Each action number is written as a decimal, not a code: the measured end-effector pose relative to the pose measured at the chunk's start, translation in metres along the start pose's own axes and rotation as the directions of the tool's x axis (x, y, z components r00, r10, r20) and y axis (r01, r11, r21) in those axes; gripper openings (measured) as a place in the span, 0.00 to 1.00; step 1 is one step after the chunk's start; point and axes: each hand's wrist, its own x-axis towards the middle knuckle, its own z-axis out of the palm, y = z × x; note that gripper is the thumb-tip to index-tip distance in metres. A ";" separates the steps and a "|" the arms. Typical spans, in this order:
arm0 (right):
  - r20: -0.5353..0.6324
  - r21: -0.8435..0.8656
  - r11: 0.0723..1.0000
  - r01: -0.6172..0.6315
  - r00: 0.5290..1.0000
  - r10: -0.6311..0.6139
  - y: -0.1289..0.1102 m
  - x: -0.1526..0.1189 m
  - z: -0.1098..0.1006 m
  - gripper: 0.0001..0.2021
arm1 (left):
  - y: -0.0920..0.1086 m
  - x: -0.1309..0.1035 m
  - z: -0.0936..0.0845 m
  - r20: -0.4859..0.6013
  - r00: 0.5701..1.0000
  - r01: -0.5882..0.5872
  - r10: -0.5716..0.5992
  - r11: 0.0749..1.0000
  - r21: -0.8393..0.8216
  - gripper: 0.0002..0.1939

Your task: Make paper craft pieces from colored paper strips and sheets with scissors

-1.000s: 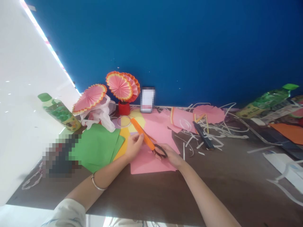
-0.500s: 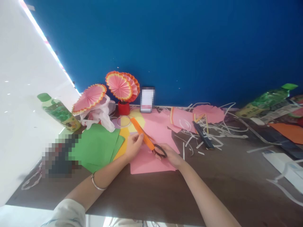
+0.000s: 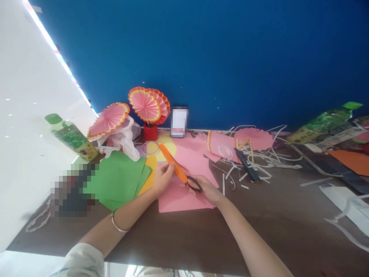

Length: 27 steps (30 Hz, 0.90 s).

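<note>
My left hand pinches the side of an orange paper strip, which slants from upper left to lower right. My right hand has its fingers in the black handles of a pair of scissors. The blades lie along the strip, partly hidden by it. Beneath both hands spreads pink paper, with yellow paper to its left. Green sheets are stacked beside my left forearm.
Pink pleated paper fans rise from a red pot near a propped phone. A plastic bag and bottle stand left. White paper scraps and a dark blue tube lie right; another bottle leans beyond.
The scissors' handles have shifted very slightly in my right hand. My left hand and the orange strip look the same.
</note>
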 end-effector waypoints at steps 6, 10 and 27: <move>0.006 0.000 1.000 0.009 1.000 -0.009 -0.001 -0.003 -0.002 0.18 | -0.008 0.003 -0.004 0.016 1.000 0.004 -0.003 1.000 -0.022 0.18; 0.012 0.011 1.000 0.003 1.000 -0.004 -0.004 -0.004 -0.001 0.19 | -0.009 0.006 -0.004 -0.033 0.999 -0.037 0.035 0.998 -0.047 0.18; 0.058 -0.039 0.997 0.074 0.996 -0.072 -0.003 -0.002 0.002 0.20 | -0.001 0.001 0.000 -0.007 0.998 -0.069 0.069 0.998 0.015 0.17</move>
